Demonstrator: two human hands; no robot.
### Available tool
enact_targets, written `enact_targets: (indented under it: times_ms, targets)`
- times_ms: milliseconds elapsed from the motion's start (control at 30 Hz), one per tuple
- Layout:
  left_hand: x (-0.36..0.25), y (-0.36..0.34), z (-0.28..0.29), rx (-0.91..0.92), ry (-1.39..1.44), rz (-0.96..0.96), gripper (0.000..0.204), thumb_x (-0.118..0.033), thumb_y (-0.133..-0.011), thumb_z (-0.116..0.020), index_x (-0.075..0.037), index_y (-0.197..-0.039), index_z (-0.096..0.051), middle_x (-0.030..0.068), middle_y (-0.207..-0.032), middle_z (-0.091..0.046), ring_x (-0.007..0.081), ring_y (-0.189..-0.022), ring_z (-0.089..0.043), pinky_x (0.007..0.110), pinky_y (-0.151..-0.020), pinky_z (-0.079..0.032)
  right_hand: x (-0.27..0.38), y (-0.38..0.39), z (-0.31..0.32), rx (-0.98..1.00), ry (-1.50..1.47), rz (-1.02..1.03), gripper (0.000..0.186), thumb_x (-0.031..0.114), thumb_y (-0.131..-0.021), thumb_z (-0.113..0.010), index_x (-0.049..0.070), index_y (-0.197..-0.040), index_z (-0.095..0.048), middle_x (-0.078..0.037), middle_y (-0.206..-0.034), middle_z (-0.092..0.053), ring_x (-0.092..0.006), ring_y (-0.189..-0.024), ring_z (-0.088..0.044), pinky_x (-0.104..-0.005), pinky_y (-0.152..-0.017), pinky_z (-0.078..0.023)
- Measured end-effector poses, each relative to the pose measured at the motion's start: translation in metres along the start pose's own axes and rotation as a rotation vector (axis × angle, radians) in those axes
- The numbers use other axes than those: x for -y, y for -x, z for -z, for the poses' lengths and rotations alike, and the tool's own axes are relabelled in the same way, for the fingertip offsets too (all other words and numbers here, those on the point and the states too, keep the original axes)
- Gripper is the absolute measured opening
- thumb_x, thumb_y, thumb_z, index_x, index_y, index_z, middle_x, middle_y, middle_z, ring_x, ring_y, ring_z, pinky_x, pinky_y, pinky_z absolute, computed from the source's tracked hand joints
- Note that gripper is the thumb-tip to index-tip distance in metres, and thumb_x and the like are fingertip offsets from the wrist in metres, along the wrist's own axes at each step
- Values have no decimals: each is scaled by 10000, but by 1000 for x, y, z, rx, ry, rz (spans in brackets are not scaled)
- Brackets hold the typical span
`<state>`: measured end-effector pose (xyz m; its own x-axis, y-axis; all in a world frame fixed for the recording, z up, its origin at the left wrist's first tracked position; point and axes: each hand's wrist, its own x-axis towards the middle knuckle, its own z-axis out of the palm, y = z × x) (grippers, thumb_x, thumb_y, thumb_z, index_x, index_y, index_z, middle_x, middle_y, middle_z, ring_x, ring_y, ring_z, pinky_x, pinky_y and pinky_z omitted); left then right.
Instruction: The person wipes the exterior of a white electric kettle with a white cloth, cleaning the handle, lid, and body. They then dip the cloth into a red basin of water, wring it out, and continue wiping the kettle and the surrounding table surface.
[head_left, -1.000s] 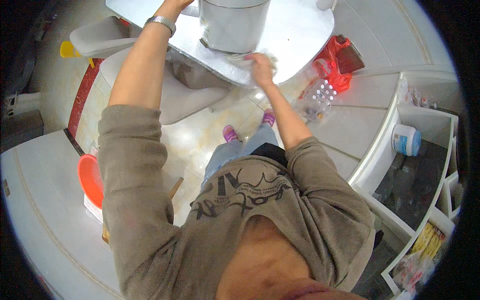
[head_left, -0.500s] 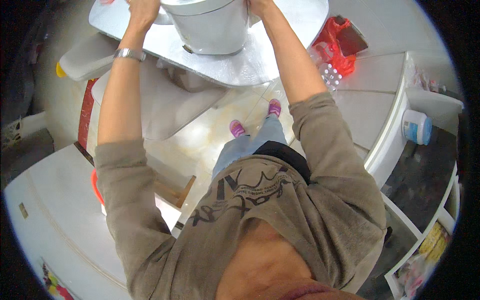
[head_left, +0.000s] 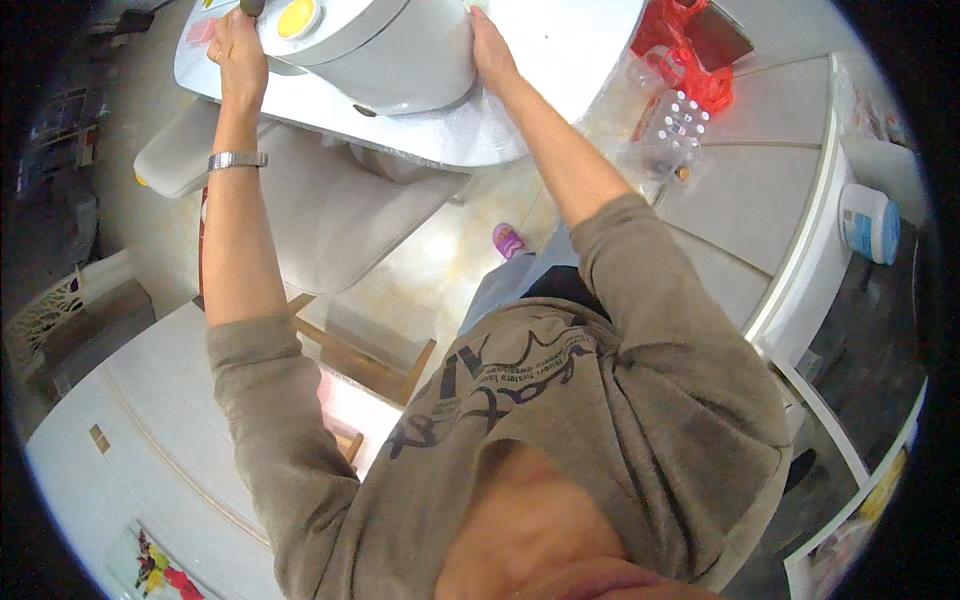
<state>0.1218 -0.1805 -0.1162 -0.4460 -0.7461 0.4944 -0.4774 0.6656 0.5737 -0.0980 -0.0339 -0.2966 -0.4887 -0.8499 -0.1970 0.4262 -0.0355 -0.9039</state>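
A large white round-sided appliance with a tapered body [head_left: 415, 70] stands tilted in the picture on the white table [head_left: 420, 145]. A round yellow piece with a pale rim [head_left: 298, 18] is on its top. My left hand [head_left: 238, 58] is at the appliance's left side, fingers curled closed. A dark rounded end [head_left: 252, 7] shows at its fingertips; what the hand grips is mostly hidden. My right hand [head_left: 492, 52] rests against the appliance's right side with its fingers stretched out, the tips near the upper frame edge.
Grey padded chairs [head_left: 330, 210] are tucked by the table. Right of it lie a red plastic bag [head_left: 690, 65] and a pack of clear bottles [head_left: 672, 130]. A white tub with a blue label [head_left: 868, 222] sits on the right shelf. Another white surface [head_left: 130, 420] spreads at lower left.
The appliance has shifted left and turned, bringing the yellow piece into view. My left hand has moved left and down; my right hand has moved left along the side.
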Motion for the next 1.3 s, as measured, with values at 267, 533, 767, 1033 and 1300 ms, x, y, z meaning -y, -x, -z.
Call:
enact_targets:
  times_ms: [267, 533, 767, 1033, 1300]
  targets:
    - [10, -8, -10, -32, 18, 221, 435, -345, -909, -347, 44, -1001, -519, 153, -927, -550, 224, -898, -480, 334, -817, -370, -20, 91, -27, -233, 247, 154, 550, 96, -892, -353, -37, -1397, -178, -197, -1481, -122, -316, -1381, -91, -355, -1131, -90]
    - [14, -10, -13, -104, -87, 45, 482, -362, -928, -321, 68, -950, -538, 252, -1054, -552, 399, -981, -490, 432, -863, -346, -47, 118, -67, -404, 438, 2, 678, -26, -852, -397, 1, -1422, -30, -179, -1482, -114, -293, -1374, -119, -342, -1126, -119]
    - [-23, -4, -12, 91, -386, -22, 492, -329, -930, -248, 61, -1002, -540, 297, -1084, -529, 409, -1000, -490, 442, -875, -352, -56, 123, -135, -350, -185, -255, 741, -41, -790, -456, -30, -1407, -48, -209, -1403, -246, -279, -1259, -315, -318, -1043, -249]
    - [85, -43, -5, 106, -583, -282, 461, -322, -928, -267, 31, -990, -557, 285, -1037, -563, 420, -997, -492, 482, -846, -355, -66, 115, -138, 19, -523, -303, 470, -114, -720, -452, -64, -1188, -456, -145, -1135, -535, -252, -1022, -541, -352, -893, -428]
    - [13, -6, -9, -13, -371, -186, 401, -261, -922, -326, -17, -1210, -461, 226, -1134, -530, 389, -1138, -424, 448, -981, -297, 24, 173, -67, 447, -502, -348, 541, -114, -759, -376, -59, -1297, -399, -150, -1239, -510, -234, -1099, -532, -343, -971, -425]
